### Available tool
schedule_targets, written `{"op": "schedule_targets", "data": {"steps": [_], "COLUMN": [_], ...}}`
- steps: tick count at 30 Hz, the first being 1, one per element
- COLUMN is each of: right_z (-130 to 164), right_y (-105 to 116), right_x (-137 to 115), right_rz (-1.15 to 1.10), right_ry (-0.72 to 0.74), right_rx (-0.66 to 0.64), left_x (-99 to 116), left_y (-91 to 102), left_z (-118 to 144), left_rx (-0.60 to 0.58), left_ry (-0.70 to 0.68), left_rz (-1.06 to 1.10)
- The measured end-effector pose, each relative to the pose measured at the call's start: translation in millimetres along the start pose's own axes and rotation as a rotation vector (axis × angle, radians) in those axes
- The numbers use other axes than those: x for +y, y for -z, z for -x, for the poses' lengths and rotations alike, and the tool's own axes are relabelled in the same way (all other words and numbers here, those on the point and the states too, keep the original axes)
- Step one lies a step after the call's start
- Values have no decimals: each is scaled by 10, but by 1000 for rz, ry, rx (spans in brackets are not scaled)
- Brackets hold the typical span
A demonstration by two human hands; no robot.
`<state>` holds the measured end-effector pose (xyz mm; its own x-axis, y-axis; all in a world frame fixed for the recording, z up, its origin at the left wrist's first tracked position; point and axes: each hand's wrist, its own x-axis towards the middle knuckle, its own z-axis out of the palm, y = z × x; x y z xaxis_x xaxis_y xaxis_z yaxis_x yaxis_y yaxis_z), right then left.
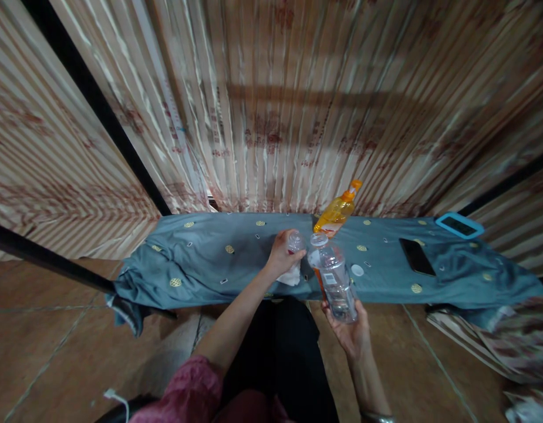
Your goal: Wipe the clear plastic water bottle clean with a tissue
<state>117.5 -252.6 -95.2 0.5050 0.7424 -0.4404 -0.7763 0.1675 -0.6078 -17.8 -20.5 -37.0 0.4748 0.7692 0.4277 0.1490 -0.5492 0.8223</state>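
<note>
Right hand (353, 335) closed round clear plastic bottle (335, 282), mouth tilted toward small clear cup (295, 241) gripped in left hand (282, 255), tabletop front edge.

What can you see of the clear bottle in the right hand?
The clear plastic bottle is uncapped and looks nearly empty, with a small white label on its side. The right hand grips its base from below, tilting its open mouth up and leftward toward the left hand. It hangs over the front edge of the blue-grey cloth.
</note>
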Motion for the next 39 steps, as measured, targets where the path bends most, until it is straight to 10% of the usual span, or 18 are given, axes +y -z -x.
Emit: {"op": "schedule_targets", "data": {"steps": [28, 39], "right_z": [489, 682], "right_y": [-241, -13], "right_x": [-458, -415], "right_rz": [188, 296], "right_ry": [93, 144], "right_rx": [47, 34], "left_x": [-22, -13], "left_y": [-131, -136], "left_z": [70, 68], "left_rx": [-75, -80], "left_ry": [35, 47], "left_rz": [19, 34]}}
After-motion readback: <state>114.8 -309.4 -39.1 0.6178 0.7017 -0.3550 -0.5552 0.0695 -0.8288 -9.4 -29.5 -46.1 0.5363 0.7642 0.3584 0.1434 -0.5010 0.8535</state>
